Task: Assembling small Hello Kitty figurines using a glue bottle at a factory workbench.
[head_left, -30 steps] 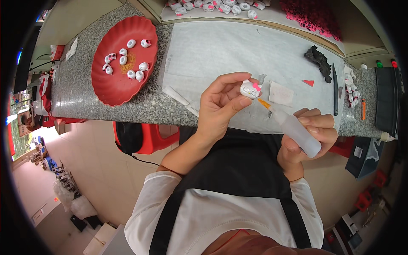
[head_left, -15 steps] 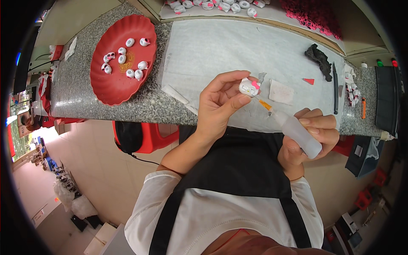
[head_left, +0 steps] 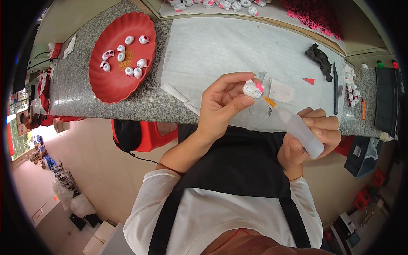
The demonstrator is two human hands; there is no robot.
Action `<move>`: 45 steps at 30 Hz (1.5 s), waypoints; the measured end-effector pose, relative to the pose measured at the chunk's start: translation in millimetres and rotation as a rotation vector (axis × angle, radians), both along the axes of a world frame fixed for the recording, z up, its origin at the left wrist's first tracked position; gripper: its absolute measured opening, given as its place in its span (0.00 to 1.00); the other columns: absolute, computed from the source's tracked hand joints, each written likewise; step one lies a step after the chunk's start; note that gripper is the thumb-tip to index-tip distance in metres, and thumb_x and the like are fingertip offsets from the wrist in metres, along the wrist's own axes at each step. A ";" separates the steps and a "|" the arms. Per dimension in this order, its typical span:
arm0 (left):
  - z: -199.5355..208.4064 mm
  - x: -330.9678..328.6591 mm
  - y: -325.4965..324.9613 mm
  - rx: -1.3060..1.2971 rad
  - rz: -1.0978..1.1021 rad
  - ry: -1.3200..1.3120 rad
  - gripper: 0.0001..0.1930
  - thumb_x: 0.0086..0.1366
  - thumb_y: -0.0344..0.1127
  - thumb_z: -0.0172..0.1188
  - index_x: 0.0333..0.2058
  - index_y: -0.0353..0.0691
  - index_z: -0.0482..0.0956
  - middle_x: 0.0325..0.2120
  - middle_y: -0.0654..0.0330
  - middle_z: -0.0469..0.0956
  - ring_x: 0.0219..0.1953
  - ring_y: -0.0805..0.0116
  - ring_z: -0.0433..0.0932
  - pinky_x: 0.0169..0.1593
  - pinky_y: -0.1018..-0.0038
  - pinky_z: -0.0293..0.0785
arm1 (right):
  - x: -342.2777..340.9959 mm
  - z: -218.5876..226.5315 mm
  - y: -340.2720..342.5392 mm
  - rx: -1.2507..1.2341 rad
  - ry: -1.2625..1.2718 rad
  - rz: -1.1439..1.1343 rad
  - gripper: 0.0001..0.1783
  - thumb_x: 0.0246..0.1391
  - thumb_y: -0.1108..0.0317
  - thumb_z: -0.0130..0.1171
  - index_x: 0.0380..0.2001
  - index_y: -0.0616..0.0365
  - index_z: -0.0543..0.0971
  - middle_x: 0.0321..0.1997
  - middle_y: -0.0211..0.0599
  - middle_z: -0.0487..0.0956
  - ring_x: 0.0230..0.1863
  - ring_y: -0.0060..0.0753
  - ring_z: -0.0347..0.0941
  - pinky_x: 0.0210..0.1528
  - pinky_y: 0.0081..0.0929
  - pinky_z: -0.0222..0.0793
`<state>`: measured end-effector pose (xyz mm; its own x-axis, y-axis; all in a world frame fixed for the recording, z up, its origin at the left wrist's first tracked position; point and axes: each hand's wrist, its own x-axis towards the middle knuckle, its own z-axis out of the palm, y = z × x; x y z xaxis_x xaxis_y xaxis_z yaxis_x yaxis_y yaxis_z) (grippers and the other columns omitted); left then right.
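Between the thumb and fingers of my left hand (head_left: 221,100) is a small white cat-head figure (head_left: 253,89) with a pink bow, its face turned up. My right hand (head_left: 315,131) is wrapped round a translucent squeeze bottle (head_left: 299,129), which tilts up to the left. The bottle's orange needle tip (head_left: 270,101) points at the lower right side of the figure; whether they touch I cannot tell. Both hands are above the near edge of a white sheet (head_left: 212,46). Behind the needle lies a square white pad (head_left: 281,91).
A red scalloped plate (head_left: 100,76) with several white figures stands on the granite counter at left. On the sheet's right lie a crumpled black cloth (head_left: 318,60), a red triangle scrap (head_left: 309,80) and a dark pen-like tool (head_left: 335,89). A shelf at the back holds more figures and pink pieces (head_left: 312,19).
The figure has shifted slightly right and turned a little in my left fingers. The bottle has moved slightly right, and its needle tip sits a bit further from the figure's face.
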<state>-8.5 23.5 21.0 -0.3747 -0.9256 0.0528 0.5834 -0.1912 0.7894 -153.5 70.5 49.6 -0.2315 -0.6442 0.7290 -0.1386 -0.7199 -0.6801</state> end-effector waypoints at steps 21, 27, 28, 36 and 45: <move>-3.2 -1.1 0.0 -0.215 0.044 -0.155 0.17 0.46 0.20 0.54 0.38 0.33 0.67 0.36 0.56 0.67 0.39 0.71 0.66 0.44 0.77 0.63 | 1.1 -3.2 -0.4 -0.007 0.007 0.024 0.24 0.28 0.70 0.66 0.30 0.57 0.64 0.29 0.35 0.65 0.21 0.26 0.63 0.19 0.19 0.62; -4.7 -0.2 -0.4 -0.242 0.067 -0.186 0.16 0.46 0.20 0.53 0.38 0.32 0.66 0.36 0.55 0.67 0.40 0.70 0.66 0.43 0.77 0.63 | 1.1 -2.1 1.3 0.008 0.007 0.018 0.23 0.28 0.69 0.66 0.29 0.57 0.65 0.29 0.35 0.65 0.21 0.25 0.62 0.20 0.19 0.62; -4.8 0.0 -0.7 -0.251 0.074 -0.185 0.16 0.46 0.20 0.53 0.37 0.32 0.66 0.36 0.55 0.67 0.40 0.70 0.66 0.43 0.77 0.62 | 0.7 -2.3 1.3 0.010 0.003 0.012 0.23 0.28 0.70 0.65 0.29 0.57 0.64 0.29 0.36 0.65 0.21 0.25 0.62 0.20 0.18 0.62; -1.0 -1.4 -1.3 -0.139 0.035 -0.096 0.17 0.47 0.21 0.53 0.39 0.33 0.65 0.38 0.54 0.66 0.41 0.69 0.66 0.44 0.76 0.62 | -3.9 -3.1 -0.8 0.018 0.032 -0.038 0.23 0.29 0.71 0.65 0.29 0.57 0.63 0.28 0.38 0.65 0.20 0.24 0.63 0.21 0.17 0.63; -1.0 12.1 -15.6 -0.043 0.203 0.030 0.19 0.48 0.21 0.52 0.42 0.33 0.63 0.38 0.54 0.67 0.40 0.70 0.67 0.44 0.78 0.61 | -42.1 -6.1 -46.2 0.339 -0.094 -0.084 0.14 0.36 0.80 0.50 0.28 0.60 0.60 0.31 0.43 0.66 0.26 0.29 0.66 0.23 0.21 0.66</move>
<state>3.7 7.9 20.0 -0.1783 -0.9786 0.1022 0.6297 -0.0337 0.7761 -195.6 24.2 43.5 -0.3495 -0.8218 0.4501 -0.1134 -0.4398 -0.8909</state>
